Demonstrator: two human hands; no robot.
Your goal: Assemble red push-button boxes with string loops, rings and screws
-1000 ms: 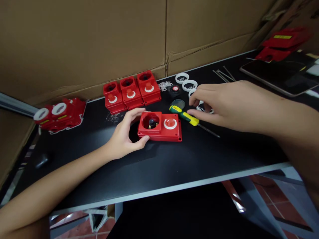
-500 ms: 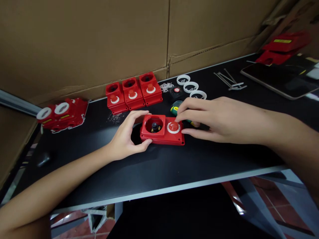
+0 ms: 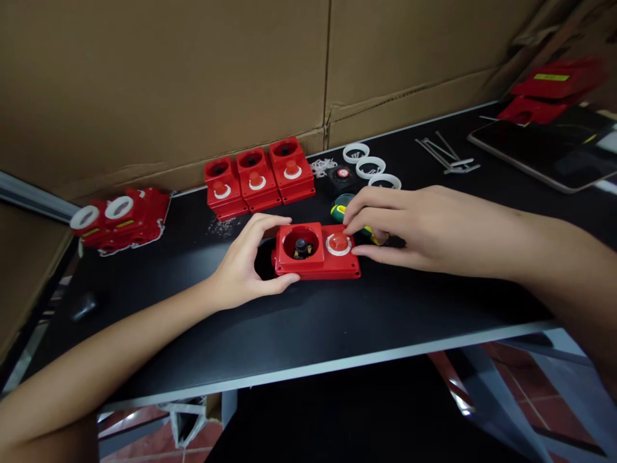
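On the black tabletop lies a red plastic box (image 3: 315, 265) with a round opening that shows a black part and brassy contacts inside, and a red dome light (image 3: 338, 242) ringed in white. My left hand (image 3: 248, 260) grips the box's left end, thumb along the front and fingers behind. At the right end, my right hand (image 3: 409, 225) has its fingertips at the dome and its thumb by the box's right edge. Partly hidden behind those fingers is a green and yellow handled tool (image 3: 338, 209).
Behind stand three similar red boxes (image 3: 258, 186), beside several white rings (image 3: 370, 168) and a black part with a red centre (image 3: 342, 173). More red pieces (image 3: 144, 222) with white rings sit at left. Long screws (image 3: 446, 154) and a phone-like dark slab (image 3: 540, 151) lie at right.
The box has shifted very slightly to the right. My right fingertips remain at the dome and my left hand stays on the box's left end.
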